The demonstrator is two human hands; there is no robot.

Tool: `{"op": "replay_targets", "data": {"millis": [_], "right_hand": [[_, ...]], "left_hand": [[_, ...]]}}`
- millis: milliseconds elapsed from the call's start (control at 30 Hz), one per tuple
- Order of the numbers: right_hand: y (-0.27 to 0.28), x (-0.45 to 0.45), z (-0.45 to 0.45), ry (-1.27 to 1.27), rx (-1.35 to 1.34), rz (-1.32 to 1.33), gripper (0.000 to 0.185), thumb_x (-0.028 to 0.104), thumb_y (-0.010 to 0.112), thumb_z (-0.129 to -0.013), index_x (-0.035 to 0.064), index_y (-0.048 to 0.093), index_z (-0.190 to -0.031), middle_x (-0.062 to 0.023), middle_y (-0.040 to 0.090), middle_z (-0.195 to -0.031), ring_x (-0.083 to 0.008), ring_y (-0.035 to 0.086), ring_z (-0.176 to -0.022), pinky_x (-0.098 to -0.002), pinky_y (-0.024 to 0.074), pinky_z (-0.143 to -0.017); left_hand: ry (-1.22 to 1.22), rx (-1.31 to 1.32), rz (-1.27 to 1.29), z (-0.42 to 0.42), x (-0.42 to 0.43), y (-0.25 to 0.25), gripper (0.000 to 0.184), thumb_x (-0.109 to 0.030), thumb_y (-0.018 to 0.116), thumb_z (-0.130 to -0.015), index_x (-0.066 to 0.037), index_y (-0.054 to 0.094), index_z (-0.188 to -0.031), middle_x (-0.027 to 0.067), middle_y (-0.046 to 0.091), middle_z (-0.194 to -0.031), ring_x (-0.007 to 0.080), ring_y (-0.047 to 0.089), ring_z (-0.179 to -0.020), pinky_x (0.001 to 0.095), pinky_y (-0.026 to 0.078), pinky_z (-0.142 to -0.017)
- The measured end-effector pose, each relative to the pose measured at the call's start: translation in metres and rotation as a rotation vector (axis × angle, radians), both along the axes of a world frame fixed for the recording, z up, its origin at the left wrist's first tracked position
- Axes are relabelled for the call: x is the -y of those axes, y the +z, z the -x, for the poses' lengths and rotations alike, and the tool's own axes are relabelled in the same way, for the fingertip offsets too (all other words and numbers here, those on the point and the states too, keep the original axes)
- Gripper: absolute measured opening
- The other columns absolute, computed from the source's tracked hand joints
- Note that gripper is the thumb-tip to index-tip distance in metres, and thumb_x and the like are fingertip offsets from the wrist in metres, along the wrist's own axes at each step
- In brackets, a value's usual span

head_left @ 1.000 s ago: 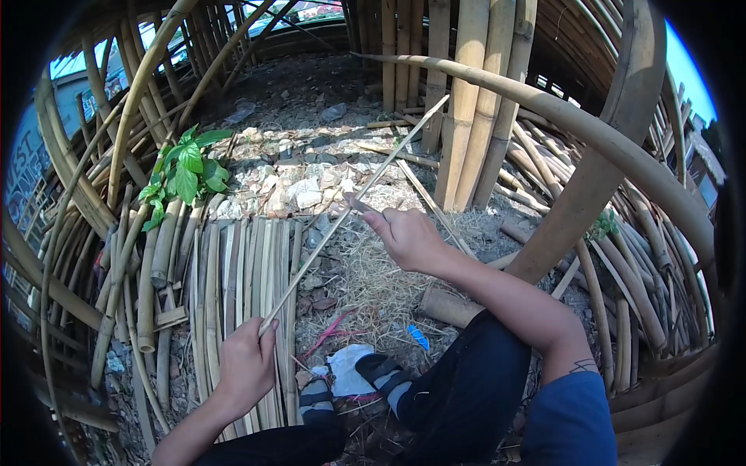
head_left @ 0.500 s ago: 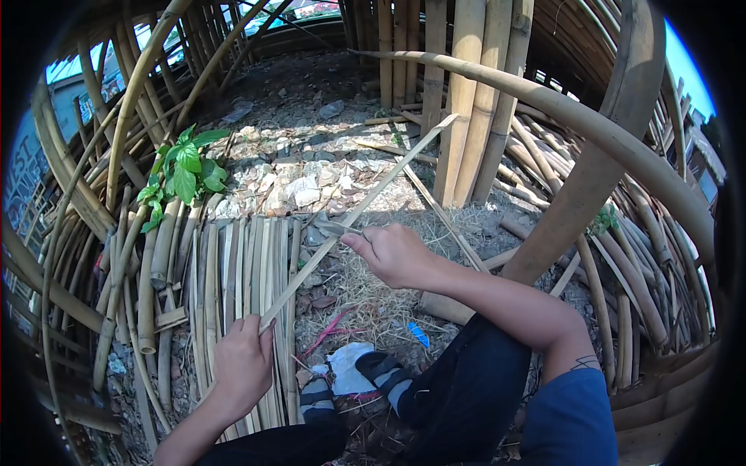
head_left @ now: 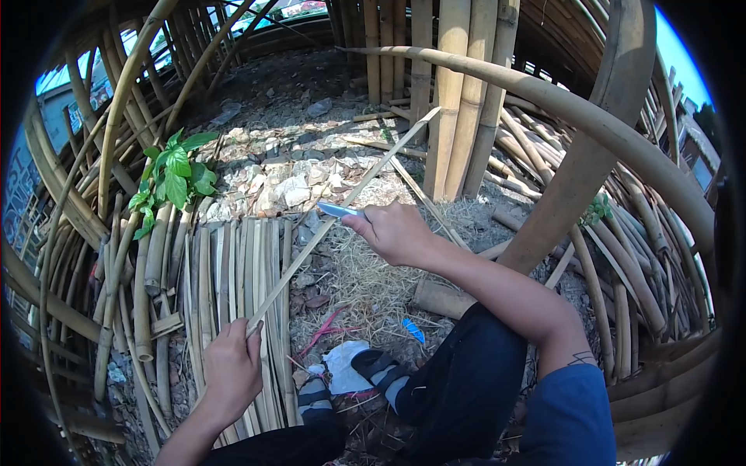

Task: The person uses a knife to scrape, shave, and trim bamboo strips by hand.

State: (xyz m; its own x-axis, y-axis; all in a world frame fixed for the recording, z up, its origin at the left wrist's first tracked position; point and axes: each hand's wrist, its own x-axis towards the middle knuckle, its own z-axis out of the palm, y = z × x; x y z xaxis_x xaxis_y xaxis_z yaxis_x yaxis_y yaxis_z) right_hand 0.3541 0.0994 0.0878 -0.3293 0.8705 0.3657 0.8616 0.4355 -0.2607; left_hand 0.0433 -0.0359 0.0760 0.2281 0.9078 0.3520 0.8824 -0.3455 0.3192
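Note:
My left hand is closed around the near end of a long, thin bamboo strip. The strip slants up and away to the right, its far end close to the upright bamboo poles. In my right hand is a knife, its blade pointing left and lying across the middle of the strip. The fingers of this hand are wrapped round the handle, which is mostly hidden. Below the strip, a row of split bamboo slats lies side by side on the ground, left of my feet.
Thick upright bamboo poles stand ahead, and a curved pole arches across the right. Bamboo piles lie on both sides. A leafy green plant grows at left. Straw shavings and a blue scrap cover the ground.
The knife has turned so that more of its blade shows above the strip. Both hands still hold what they held, and the whole view has shifted slightly.

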Motion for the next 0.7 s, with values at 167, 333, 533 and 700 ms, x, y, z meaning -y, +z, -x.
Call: {"op": "replay_targets", "data": {"millis": [167,333,533,700], "right_hand": [[0.002,-0.003,-0.004,-0.01,0.009,-0.055,0.069,0.059,0.036,-0.101,0.0016,0.064,-0.074,-0.0194,0.061,-0.059,-0.0384,0.064,-0.056,-0.0485,0.0514,-0.056],[0.002,-0.006,-0.01,-0.064,0.024,-0.112,0.069,0.059,0.036,-0.101,0.0018,0.064,-0.074,-0.0196,0.062,-0.06,-0.0385,0.064,-0.057,-0.0491,0.0509,-0.056],[0.011,-0.017,-0.026,-0.169,-0.022,-0.052,0.069,0.059,0.033,-0.101,0.001,0.066,-0.082,-0.0203,0.063,-0.061,-0.0388,0.067,-0.063,-0.0489,0.0534,-0.058],[0.006,-0.022,-0.046,-0.288,-0.055,-0.006,0.074,0.058,0.03,-0.102,-0.0004,0.067,-0.077,-0.0241,0.067,-0.073,-0.0428,0.067,-0.074,-0.0536,0.0528,-0.068]], "left_hand": [[0.013,0.017,-0.015,-0.002,0.0,0.004,0.01,-0.007,0.06,-0.093,0.003,0.058,-0.093,0.0238,0.06,-0.079,0.0438,0.06,-0.069,0.0506,0.047,-0.061],[0.006,0.024,-0.053,0.0,0.003,0.005,0.011,-0.008,0.06,-0.093,0.003,0.058,-0.092,0.024,0.059,-0.078,0.0441,0.06,-0.067,0.0504,0.047,-0.06],[0.001,0.027,-0.047,0.003,0.004,0.008,0.012,-0.009,0.059,-0.094,0.003,0.058,-0.092,0.024,0.059,-0.077,0.044,0.06,-0.067,0.0502,0.047,-0.06],[0.014,-0.018,-0.013,0.006,0.008,0.001,0.012,-0.009,0.06,-0.093,0.003,0.058,-0.091,0.0233,0.059,-0.075,0.0427,0.06,-0.065,0.0496,0.046,-0.058]]}}
